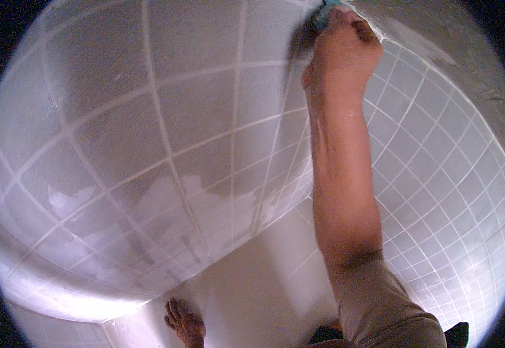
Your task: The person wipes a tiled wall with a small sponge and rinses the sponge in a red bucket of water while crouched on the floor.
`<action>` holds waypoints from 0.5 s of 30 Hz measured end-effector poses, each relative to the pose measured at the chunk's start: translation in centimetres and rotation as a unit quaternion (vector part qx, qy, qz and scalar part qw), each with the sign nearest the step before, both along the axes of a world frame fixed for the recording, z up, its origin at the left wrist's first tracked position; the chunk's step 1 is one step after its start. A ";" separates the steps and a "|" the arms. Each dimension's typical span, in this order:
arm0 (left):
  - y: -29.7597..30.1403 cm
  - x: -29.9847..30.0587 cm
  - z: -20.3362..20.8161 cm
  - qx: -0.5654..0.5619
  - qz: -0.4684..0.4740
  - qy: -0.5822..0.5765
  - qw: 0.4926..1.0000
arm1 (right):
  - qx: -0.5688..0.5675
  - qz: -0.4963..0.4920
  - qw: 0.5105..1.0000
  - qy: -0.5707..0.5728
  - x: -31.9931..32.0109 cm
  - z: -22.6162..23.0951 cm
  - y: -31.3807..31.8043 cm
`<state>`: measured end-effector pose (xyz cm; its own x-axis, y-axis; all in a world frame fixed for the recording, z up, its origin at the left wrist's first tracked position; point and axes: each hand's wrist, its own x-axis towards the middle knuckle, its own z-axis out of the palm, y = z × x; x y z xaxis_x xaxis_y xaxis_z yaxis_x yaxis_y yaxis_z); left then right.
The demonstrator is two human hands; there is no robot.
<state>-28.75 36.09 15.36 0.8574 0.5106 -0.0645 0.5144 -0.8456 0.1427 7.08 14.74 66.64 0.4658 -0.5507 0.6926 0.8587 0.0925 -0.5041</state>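
Note:
My right arm stretches up, and my right hand (345,49) is closed at the top of the tiled wall. From its fingers sticks a small teal object (323,17), mostly hidden, so its exact kind cannot be made out. That object is against the large grey tiles (194,46) near the inner corner. Low down on the left, my left hand (184,320) is empty, its fingers loosely bent and apart. It appears near the foot of the wall; whether it touches anything cannot be told.
To the right is another wall of grey tiles (438,151) with pale grout lines. Above it runs a strip of rough bare plaster (467,64). Whitish smears (171,194) mark the left wall. Below lies a pale, smooth floor (235,296), with bright light at the lower left.

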 end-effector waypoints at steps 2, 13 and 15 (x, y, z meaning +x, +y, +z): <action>0.4 0.2 -0.8 0.002 -0.001 -0.038 0.999 | 0.080 0.147 0.986 0.014 -5.7 1.9 2.9; 0.7 -0.4 -0.9 0.022 -0.011 -0.092 0.995 | 0.250 0.367 0.896 -0.013 -11.4 2.8 7.2; 0.4 0.2 -0.3 0.014 -0.011 -0.087 0.996 | 0.283 0.366 0.887 0.000 -12.0 3.0 8.0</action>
<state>-28.58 36.51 15.09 0.8654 0.4908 0.1007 0.4648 -0.8615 0.2044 -4.92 22.78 69.67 0.8420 -0.3607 0.4013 0.4647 0.8627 -0.1995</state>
